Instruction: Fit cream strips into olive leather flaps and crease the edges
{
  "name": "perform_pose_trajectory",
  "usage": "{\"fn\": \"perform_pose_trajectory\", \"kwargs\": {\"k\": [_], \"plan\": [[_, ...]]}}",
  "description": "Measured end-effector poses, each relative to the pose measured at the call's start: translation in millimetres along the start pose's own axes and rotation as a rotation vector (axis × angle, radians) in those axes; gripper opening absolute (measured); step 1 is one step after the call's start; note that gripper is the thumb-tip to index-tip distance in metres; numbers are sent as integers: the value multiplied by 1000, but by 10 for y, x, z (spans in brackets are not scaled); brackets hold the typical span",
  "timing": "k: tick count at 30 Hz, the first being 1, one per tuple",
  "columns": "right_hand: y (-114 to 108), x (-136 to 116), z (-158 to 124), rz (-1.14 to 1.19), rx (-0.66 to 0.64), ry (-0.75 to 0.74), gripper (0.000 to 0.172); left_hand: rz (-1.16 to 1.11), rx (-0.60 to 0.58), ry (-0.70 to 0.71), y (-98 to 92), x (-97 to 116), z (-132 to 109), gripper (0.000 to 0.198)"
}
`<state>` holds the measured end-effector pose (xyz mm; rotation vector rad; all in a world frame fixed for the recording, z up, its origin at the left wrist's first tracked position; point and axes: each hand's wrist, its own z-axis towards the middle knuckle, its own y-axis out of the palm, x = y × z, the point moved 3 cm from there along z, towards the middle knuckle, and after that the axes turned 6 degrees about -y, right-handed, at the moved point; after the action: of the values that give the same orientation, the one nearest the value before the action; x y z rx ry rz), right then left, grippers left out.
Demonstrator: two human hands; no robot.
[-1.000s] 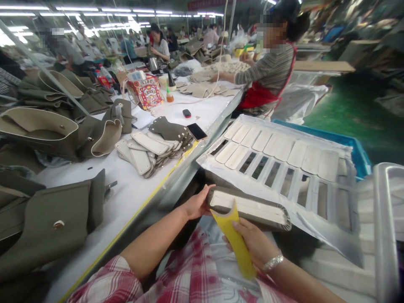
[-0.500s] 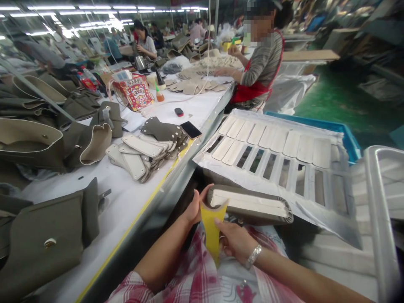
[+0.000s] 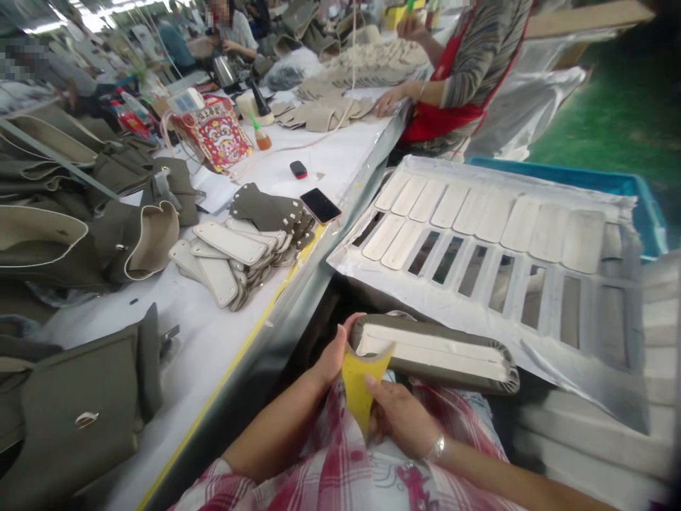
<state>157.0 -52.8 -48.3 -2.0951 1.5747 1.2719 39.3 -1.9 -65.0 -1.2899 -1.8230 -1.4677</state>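
Observation:
My left hand grips the near left end of a long rounded piece, dark olive around its edge with a cream panel on top. In my right hand is a yellow tool with a curved, forked end, pinched between thumb and fingers. The forked end lies against the left end of the olive piece, over the cream panel. This piece rests above my lap, below a white slotted tray holding cream rounded strips.
On the white table at left are olive bags, stacked strap pieces, a phone and a patterned bag. A person in a red apron works beyond. A blue crate stands behind the tray.
The view has tilted down and shifted slightly. Both hands keep their hold on the olive piece and the yellow tool. The other person's lower hand now rests at the table edge.

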Motion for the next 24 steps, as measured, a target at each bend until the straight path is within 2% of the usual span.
{"fn": "perform_pose_trajectory", "kwargs": {"k": [9, 18, 24], "plan": [[-141, -30, 58, -75, -72, 50, 52, 68, 57, -41, 84, 91, 56, 55], [-187, 75, 67, 32, -93, 58, 51, 195, 123, -80, 138, 104, 67, 55], [-181, 46, 33, 58, -54, 73, 46, 450, 180, -9, 115, 137, 65, 45]]}}
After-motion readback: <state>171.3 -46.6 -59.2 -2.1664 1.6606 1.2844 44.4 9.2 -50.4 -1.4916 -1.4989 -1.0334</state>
